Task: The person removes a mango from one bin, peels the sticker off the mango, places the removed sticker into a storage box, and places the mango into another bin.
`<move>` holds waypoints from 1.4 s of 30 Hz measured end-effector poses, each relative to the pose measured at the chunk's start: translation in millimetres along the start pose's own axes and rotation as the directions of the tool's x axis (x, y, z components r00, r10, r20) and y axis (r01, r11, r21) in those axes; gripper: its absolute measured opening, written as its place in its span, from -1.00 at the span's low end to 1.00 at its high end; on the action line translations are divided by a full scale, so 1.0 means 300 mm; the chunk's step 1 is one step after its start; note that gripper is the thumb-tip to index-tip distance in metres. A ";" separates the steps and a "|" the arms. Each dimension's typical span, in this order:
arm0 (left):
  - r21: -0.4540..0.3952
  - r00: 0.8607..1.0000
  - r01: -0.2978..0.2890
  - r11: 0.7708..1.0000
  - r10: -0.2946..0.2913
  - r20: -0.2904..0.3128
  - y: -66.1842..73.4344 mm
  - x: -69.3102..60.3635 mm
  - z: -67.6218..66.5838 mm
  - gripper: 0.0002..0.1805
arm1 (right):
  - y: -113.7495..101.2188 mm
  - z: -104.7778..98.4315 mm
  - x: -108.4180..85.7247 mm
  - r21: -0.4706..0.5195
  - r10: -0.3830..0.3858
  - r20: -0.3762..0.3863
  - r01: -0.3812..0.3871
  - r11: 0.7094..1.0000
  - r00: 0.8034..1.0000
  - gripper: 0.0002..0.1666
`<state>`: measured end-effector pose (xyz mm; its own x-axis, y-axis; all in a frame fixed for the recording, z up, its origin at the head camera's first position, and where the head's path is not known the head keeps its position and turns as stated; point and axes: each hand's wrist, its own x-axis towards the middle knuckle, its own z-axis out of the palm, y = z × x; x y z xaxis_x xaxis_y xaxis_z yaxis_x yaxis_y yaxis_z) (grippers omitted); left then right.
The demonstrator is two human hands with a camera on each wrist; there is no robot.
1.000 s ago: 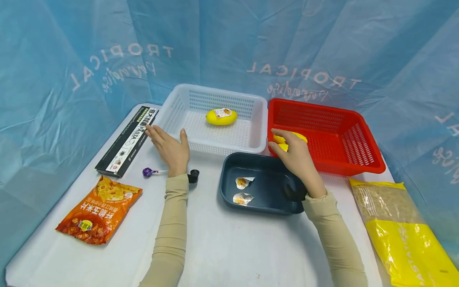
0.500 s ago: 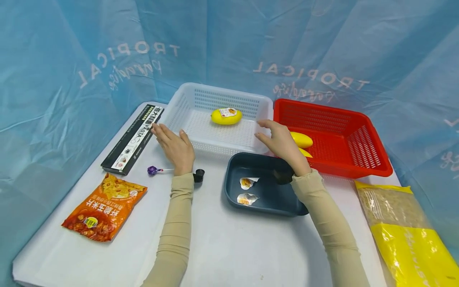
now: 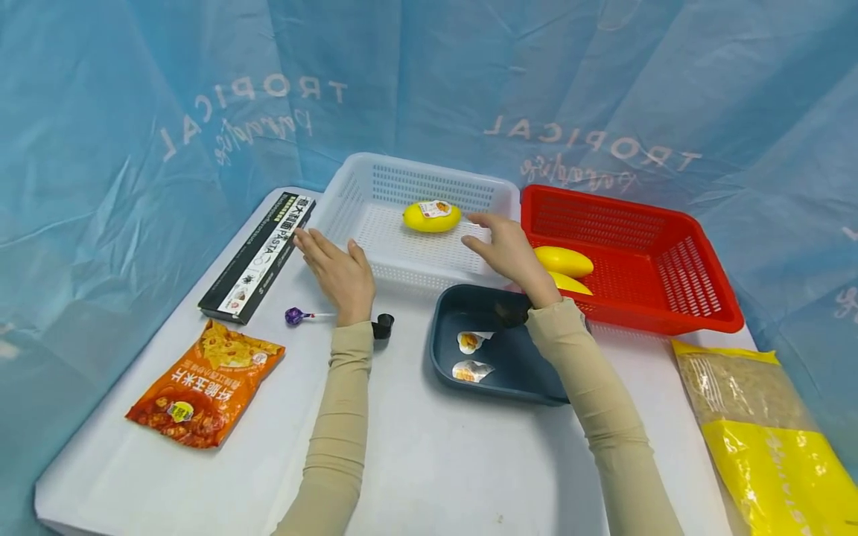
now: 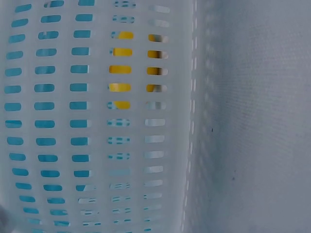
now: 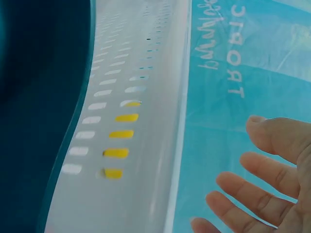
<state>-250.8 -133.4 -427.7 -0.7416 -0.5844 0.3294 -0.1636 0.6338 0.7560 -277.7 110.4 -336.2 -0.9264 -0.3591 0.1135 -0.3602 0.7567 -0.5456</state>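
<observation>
A yellow mango-shaped fruit (image 3: pixel 432 217) with a sticker lies in the white basket (image 3: pixel 439 268). My right hand (image 3: pixel 506 249) hovers over this basket's right side, just right of the fruit, thumb apart from the fingers and holding nothing. In the right wrist view its spread fingers (image 5: pixel 252 204) show beside the basket wall. Two more yellow fruits (image 3: pixel 564 262) lie at the left of the red basket (image 3: pixel 643 320), the nearer partly hidden by its rim. My left hand (image 3: pixel 343 279), fingers extended, is near the white basket's front left corner and holds nothing.
A dark blue tray (image 3: pixel 496 394) with two peeled stickers (image 3: pixel 473 371) stands in front of the baskets. At left lie a black pasta box (image 3: pixel 258 257), a lollipop (image 3: pixel 295 316) and an orange snack bag (image 3: pixel 208 383). A yellow pasta bag (image 3: pixel 771 439) lies at right.
My right hand has moved left, from the yellow fruits in the red basket to above the white basket. The left hand keeps its pose; the whole head view has shifted slightly.
</observation>
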 end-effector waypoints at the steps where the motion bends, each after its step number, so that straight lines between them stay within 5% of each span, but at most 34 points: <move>1: -0.002 1.000 0.002 1.000 -0.002 0.000 0.002 0.002 -0.001 -0.25 | -0.004 0.002 0.011 -0.001 -0.004 0.002 0.004 1.000 1.000 -0.36; 11: -0.001 1.000 0.005 1.000 -0.005 0.010 0.001 -0.001 -0.002 -0.24 | -0.020 0.032 0.080 0.008 -0.025 0.033 0.025 1.000 0.999 -0.36; 42: 0.013 1.000 -0.001 1.000 0.001 -0.017 -0.008 -0.002 0.009 -0.25 | 0.002 0.033 0.290 0.027 0.077 0.139 -0.082 0.996 0.987 -0.36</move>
<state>-251.8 -133.2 -431.2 -0.7304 -0.5922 0.3403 -0.1713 0.6411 0.7481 -357.4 74.1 -334.9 -0.9270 -0.3723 -0.0456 -0.2802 0.7682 -0.5756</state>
